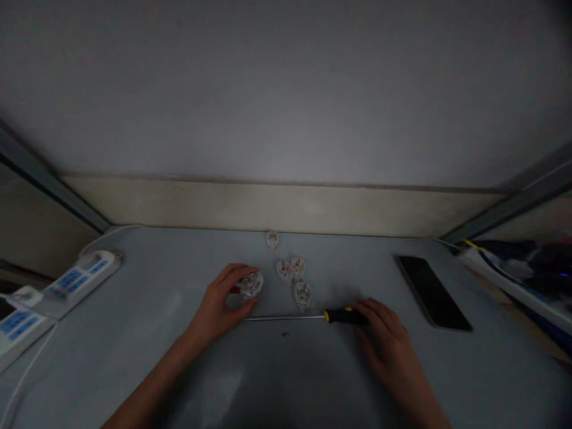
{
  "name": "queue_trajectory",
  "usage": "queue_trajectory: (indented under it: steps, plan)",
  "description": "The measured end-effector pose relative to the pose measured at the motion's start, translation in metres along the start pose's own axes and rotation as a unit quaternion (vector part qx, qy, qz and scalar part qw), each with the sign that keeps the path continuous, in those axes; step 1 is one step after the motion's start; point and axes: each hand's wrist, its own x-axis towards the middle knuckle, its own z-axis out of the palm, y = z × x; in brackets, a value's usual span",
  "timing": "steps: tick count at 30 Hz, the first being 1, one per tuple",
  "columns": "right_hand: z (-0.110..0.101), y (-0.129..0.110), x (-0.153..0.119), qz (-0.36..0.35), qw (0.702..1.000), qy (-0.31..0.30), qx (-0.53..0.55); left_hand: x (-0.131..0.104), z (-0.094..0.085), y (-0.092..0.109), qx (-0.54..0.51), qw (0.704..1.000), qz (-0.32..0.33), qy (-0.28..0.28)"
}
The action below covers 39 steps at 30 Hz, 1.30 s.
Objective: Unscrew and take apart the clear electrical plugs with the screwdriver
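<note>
Between the thumb and fingers of my left hand [223,301] is a clear round plug-like piece [251,285], held just above the grey table. A screwdriver [286,317] with a black and yellow handle lies crosswise on the table, its shaft tip close to my left thumb. My right hand [382,333] rests at the end of that handle, fingertips on it and thumb apart from the fingers. Several similar clear pieces with metal parts lie beyond the shaft, one [302,294] nearest it and another [272,239] near the wall.
A dark phone [433,293] lies at the right. White power strips [71,286] with blue sockets and a cable are at the left. The table [147,280] meets a wall at the back. Cluttered items stand at the far right. A small dark bit [286,334] lies before the screwdriver.
</note>
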Motion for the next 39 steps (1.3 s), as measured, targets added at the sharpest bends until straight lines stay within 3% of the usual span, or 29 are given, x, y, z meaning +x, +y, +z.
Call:
queue_trajectory:
  steps: [4, 7, 9, 10, 12, 15, 19, 26, 30, 35, 39]
  plan:
    - [-0.002, -0.024, 0.002, -0.002, 0.999, 0.05, 0.016, -0.034, 0.026, 0.029, -0.044, 0.998, -0.032, 0.042]
    - [0.0, -0.062, 0.004, 0.106, 0.986, 0.068, 0.113, -0.058, 0.056, 0.039, -0.028, 0.998, -0.025, 0.056]
    - [0.004, -0.091, 0.004, 0.188, 0.954, -0.016, 0.233, -0.069, 0.074, 0.042, -0.015, 0.998, -0.017, 0.057]
    - [0.006, -0.105, 0.004, 0.214, 0.928, -0.088, 0.291, -0.073, 0.081, 0.042, -0.015, 0.998, -0.004, 0.058]
    - [0.011, -0.127, 0.003, 0.237, 0.883, -0.177, 0.363, -0.079, 0.092, 0.042, -0.018, 0.998, 0.019, 0.057]
    - [0.018, -0.144, 0.002, 0.237, 0.857, -0.222, 0.401, -0.086, 0.098, 0.043, -0.029, 0.997, 0.049, 0.045]
    - [0.018, -0.145, -0.001, 0.258, 0.835, -0.205, 0.442, -0.093, 0.092, 0.043, -0.072, 0.996, 0.032, 0.038]
    - [0.016, -0.138, -0.019, 0.279, 0.785, -0.165, 0.528, -0.102, 0.077, 0.037, -0.217, 0.975, 0.003, -0.035]
    - [0.02, -0.139, -0.026, 0.271, 0.782, -0.159, 0.539, -0.104, 0.078, 0.035, -0.271, 0.962, -0.005, -0.028]
    - [0.028, -0.137, -0.026, 0.282, 0.787, -0.149, 0.528, -0.103, 0.079, 0.038, -0.266, 0.964, -0.018, -0.015]
    - [0.033, -0.128, -0.022, 0.273, 0.786, -0.175, 0.526, -0.099, 0.079, 0.043, -0.274, 0.961, -0.031, -0.008]
